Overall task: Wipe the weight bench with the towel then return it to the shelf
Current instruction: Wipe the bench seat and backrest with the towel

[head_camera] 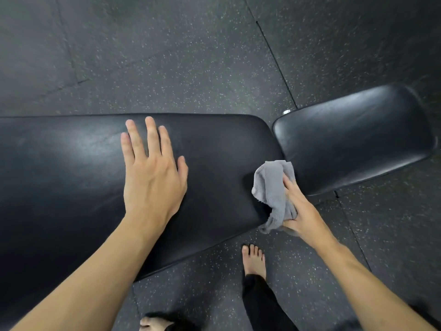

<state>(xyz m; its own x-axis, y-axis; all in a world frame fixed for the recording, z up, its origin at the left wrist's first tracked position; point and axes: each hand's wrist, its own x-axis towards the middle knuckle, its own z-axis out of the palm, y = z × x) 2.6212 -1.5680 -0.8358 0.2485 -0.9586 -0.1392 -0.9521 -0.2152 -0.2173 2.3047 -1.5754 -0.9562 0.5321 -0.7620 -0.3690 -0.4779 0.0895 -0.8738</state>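
The black padded weight bench (71, 168) runs across the middle of the view, with its long pad on the left and a separate seat pad (353, 137) on the right. My left hand (152, 173) lies flat on the long pad, fingers spread, holding nothing. A crumpled grey towel (272, 189) is bunched at the long pad's right end, by the gap between the two pads. My right hand (303, 211) grips the towel from the right and presses it against the pad's edge. No shelf is in view.
Dark speckled rubber floor tiles (191, 56) surround the bench. My bare right foot (254, 261) stands on the floor just in front of the bench, and my other foot (152, 324) shows at the bottom edge. A metal knob (286, 112) sits behind the gap.
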